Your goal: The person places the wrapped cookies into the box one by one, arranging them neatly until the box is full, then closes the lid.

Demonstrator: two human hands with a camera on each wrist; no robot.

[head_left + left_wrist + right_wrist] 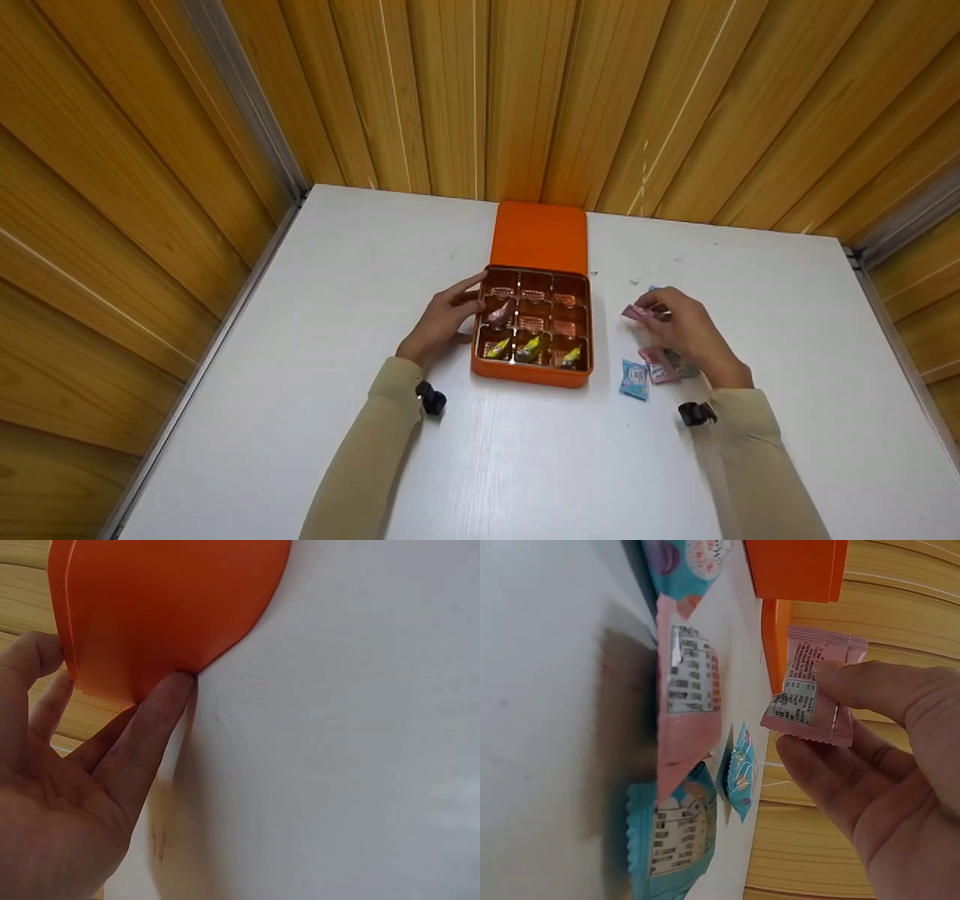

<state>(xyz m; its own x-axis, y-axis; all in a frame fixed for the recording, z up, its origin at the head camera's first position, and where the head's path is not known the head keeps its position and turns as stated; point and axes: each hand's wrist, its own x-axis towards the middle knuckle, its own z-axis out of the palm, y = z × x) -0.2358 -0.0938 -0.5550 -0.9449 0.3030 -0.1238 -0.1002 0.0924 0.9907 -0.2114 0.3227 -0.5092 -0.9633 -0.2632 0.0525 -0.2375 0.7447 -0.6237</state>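
My left hand (pixel 442 319) rests against the left side of an orange box (pixel 532 373), its fairly straight fingertips touching the side wall and rim. Inside is a gold-brown tray with square compartments. Yellow-green candies (pixel 531 349) stand in the three nearest compartments, and a pink candy (pixel 499 313) sits in the left one of the middle row. To the right of the box, my right hand (pixel 686 330) pinches a pink wrapped candy (pixel 806 682) between thumb and fingers, raised above the table. Its printed label shows in the right wrist view.
Below the right hand lie a blue candy (pixel 634 379), a pink candy (pixel 690 686) and a teal candy (pixel 676 840), with another blue candy (pixel 741 771) farther off. The orange lid (pixel 538 238) lies behind the box. Wood-patterned walls (pixel 525 97) border the white table (pixel 510 465).
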